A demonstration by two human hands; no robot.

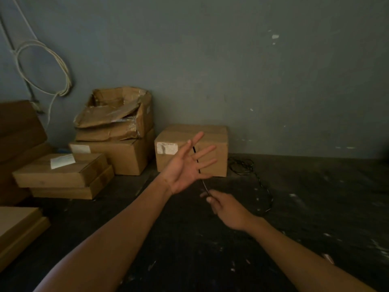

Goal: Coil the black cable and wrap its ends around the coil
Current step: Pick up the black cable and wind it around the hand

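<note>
A thin black cable (261,184) lies loose on the dark floor right of a sealed box, with a tangle near the wall and a strand trailing toward me. My left hand (185,165) is raised palm up with its fingers spread. One cable end runs across those fingers, threaded between them. My right hand (225,207) is just below and pinches the cable between thumb and fingers. A short taut stretch joins the two hands.
A sealed cardboard box (219,135) stands against the wall behind my left hand. Stacked and crushed boxes (117,140) fill the left side. A white cord (44,66) hangs looped on the wall. Flat cardboard pieces (19,226) lie at the near left.
</note>
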